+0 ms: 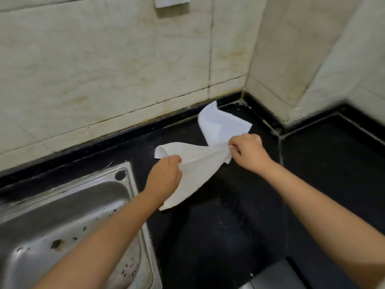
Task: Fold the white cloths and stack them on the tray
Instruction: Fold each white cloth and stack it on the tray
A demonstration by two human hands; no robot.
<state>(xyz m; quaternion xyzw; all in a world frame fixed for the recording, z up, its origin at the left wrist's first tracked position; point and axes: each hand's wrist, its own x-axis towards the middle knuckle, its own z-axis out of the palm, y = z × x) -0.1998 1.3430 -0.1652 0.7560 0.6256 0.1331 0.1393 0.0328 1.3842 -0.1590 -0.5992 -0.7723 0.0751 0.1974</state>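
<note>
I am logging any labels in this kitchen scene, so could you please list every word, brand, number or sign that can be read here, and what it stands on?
None: no readable text appears anywhere in this view.
The white cloth held by the left hand and right hand: plain, no print.
The second white cloth on the black countertop: plain.
The steel sink: no visible brand mark.
The wall plate at the top edge: blank, partly cut off.

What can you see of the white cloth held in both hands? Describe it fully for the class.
The white cloth looks thin, soft and plain. It is unfolded and creased, stretched between the left hand, which grips one edge, and the right hand, which pinches a bunched corner. Its lower end hangs toward the black counter. A second white cloth lies behind it.
</note>
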